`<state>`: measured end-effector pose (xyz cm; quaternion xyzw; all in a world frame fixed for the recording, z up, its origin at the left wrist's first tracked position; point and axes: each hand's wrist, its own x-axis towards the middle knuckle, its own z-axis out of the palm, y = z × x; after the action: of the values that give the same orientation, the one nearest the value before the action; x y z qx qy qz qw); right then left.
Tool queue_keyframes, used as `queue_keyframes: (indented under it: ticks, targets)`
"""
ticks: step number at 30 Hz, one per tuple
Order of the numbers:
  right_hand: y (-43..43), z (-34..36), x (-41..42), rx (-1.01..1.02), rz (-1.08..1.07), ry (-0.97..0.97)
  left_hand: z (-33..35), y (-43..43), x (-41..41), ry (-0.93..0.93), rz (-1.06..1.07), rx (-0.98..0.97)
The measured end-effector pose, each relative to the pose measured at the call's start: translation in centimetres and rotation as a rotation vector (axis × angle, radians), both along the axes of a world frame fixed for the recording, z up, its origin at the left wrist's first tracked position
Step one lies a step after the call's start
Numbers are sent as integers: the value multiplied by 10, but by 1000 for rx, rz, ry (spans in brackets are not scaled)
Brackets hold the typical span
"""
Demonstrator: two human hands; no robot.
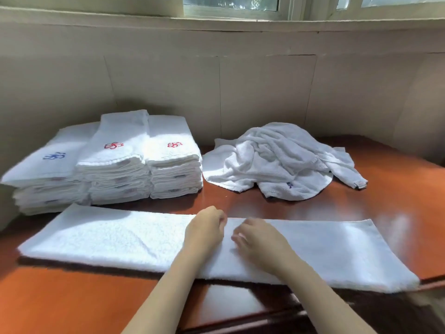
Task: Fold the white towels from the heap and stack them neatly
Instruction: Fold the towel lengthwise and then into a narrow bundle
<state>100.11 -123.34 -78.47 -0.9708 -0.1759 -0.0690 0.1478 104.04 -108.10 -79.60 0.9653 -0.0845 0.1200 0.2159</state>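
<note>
towel [108, 237] laid flat as a long strip for its next fold. left hand [204, 229] and right hand [260, 239] rest mid-strip, fingers curled; pinch unclear. stacks [115, 160] and heap [277, 160] behind.

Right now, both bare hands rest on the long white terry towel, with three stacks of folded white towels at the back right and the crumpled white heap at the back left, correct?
Sides are swapped. The head view shows the stacks of folded white towels at the back left and the crumpled white heap at the back right. Both hands, left and right, do rest on the long white terry towel.
</note>
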Motion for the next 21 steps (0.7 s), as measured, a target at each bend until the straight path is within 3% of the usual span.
queue_keyframes:
  ticks: [3, 6, 9, 11, 14, 17, 19, 21]
  targets:
    - [35, -10, 2, -175, 89, -1, 5, 53, -5, 107, 32, 77]
    - [45, -11, 10, -135, 83, 1, 5, 123, -20, 152, 446, 96]
    - [66, -12, 15, -107, 147, 61, 8, 177, -46, 74, 973, -373]
    - [84, -16, 15, -108, 177, 141, 7, 204, -57, -52, 1139, -676]
    - [104, -23, 14, -163, 138, 185, 6, 228, -59, -153, 993, -1071]
    - [107, -27, 16, -178, 90, 174, 15, 226, -57, -49, 786, -1443]
    - [105, -28, 15, -176, 103, 167, 22, 217, -54, -50, 736, -1383]
    - [102, -26, 16, -138, 165, 139, 34, 197, -54, -134, 626, -1140]
